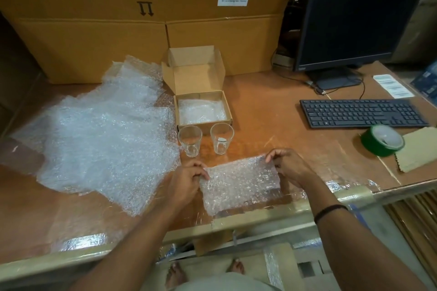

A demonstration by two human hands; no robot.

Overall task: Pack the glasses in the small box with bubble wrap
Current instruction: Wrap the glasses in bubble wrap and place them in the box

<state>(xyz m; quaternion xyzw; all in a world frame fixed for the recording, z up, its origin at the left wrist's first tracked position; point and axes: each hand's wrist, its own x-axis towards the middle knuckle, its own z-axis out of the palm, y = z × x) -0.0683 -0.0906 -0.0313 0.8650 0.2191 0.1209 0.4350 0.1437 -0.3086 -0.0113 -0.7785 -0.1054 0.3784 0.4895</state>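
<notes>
Left hand [186, 179] and right hand [287, 168] pinched the limp wrap [238, 184] by its corners; glasses [190, 140] before the box [203, 125] looked fragile, slippery.

Small bubble wrap sheet [241, 184] sits on the bench [260, 106], left grip [186, 181] pinching its left edge, right grip [287, 168] pinching the far right corner. Two glasses [190, 140] stand upright just behind it, in front of the open small box [203, 123] (bubble wrap inside). Big wrap pile [101, 139] on the left.

A thin black band [331, 211] circles the right wrist; forearms [132, 238] and feet [175, 275] are bare.
</notes>
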